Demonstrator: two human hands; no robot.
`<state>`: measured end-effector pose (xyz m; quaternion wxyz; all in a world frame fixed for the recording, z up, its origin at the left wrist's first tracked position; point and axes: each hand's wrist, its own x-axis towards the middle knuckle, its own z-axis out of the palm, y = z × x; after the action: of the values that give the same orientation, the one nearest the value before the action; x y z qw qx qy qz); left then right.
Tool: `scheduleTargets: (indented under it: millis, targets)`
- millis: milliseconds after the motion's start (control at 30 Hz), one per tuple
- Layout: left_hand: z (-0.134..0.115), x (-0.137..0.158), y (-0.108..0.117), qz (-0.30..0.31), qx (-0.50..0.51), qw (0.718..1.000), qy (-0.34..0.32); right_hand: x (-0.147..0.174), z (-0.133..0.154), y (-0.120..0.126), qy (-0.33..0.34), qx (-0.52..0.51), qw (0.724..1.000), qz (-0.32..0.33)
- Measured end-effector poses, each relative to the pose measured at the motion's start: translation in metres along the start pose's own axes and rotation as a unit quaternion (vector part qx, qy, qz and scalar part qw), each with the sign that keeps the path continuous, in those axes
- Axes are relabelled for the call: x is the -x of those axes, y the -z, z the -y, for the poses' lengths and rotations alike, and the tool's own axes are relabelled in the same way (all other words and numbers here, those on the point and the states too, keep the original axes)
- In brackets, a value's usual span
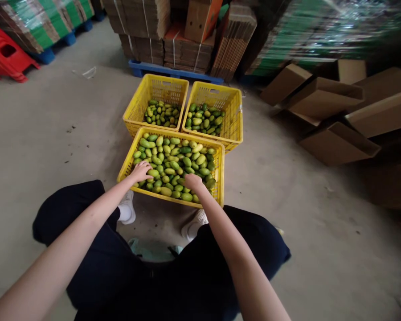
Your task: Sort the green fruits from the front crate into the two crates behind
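Note:
A wide yellow plastic crate (222, 178) in front of me holds many oval green and yellow fruits that look like small mangoes (169, 171). Over the near left of the pile lies my left hand (141, 172), fingers apart and touching the fruit. My right hand (193, 182) is closed low in the pile, right of the middle, and a green mango (181, 182) shows at its fingertips. The undersides of its fingers are hidden. Behind stand two deeper yellow crates, one at left (133, 107) and one at right (235, 111), each with similar fruit at the bottom.
Flattened cardboard stacks (142, 22) rest on a blue pallet (137, 67) behind the crates. Open cardboard boxes (337, 138) are piled at right. A red plastic stool (10, 53) is at far left. My shoes (128, 209) flank the crate's near side on the concrete floor.

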<state>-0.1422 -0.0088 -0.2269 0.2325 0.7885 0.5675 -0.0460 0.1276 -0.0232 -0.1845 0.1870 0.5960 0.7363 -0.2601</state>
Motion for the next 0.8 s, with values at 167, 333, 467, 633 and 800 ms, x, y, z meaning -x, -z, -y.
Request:
scheduleTargets:
  millis: [167,333,467,633,800]
  targets:
    - [-0.04,-0.011,0.013,-0.025,0.116,0.993,-0.023,-0.004,0.02,0.009,0.113,-0.075,0.988,-0.077]
    - [-0.066,-0.026,0.017,-0.007,0.271,0.963,0.002,0.005,0.031,0.024,0.145,-0.121,0.972,-0.139]
    - [-0.047,-0.023,0.007,-0.045,0.251,0.964,0.081,0.025,0.015,0.043,0.071,-0.129,0.967,-0.206]
    - [-0.035,-0.02,-0.008,-0.028,0.152,0.979,0.133,0.065,-0.009,0.072,-0.01,-0.134,0.957,-0.257]
    - [-0.055,-0.033,-0.016,0.006,0.11,0.983,0.147,0.099,-0.01,0.092,-0.043,-0.084,0.973,-0.209]
